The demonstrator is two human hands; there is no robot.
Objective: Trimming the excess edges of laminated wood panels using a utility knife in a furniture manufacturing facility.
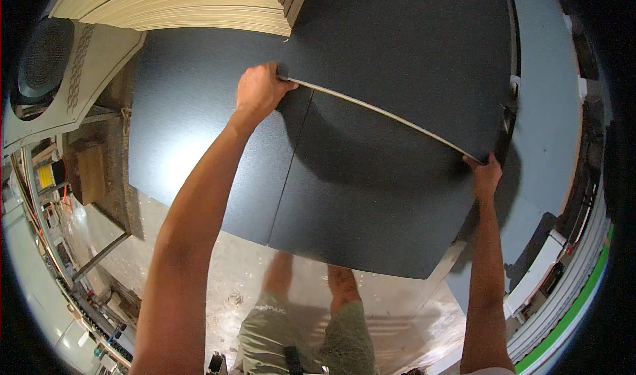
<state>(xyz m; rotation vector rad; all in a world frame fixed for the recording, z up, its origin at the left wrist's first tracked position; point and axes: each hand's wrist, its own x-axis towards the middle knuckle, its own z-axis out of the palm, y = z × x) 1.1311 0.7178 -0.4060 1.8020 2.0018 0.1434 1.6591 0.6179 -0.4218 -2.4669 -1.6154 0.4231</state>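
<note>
A large black panel (404, 50) with a pale near edge is held in both my hands, its near edge raised above the boards below and casting a shadow on them. My left hand (260, 91) is closed on its near left corner, thumb and fingers pinching the edge. At the near right corner my right hand (487, 175) grips the same panel, fingers partly hidden by it. Underneath lie two more dark boards side by side, a left board (212, 123) shining with reflected light and a right board (371, 196), parted by a thin straight seam.
Beyond my left hand rises a stack of pale-edged boards (179, 7). A beige machine housing with a dark round grille (45, 60) stands at far left. A blue-grey surface (546, 103) runs along the right, with a green-striped rail (570, 325) nearer. Concrete floor (245, 262) shows below.
</note>
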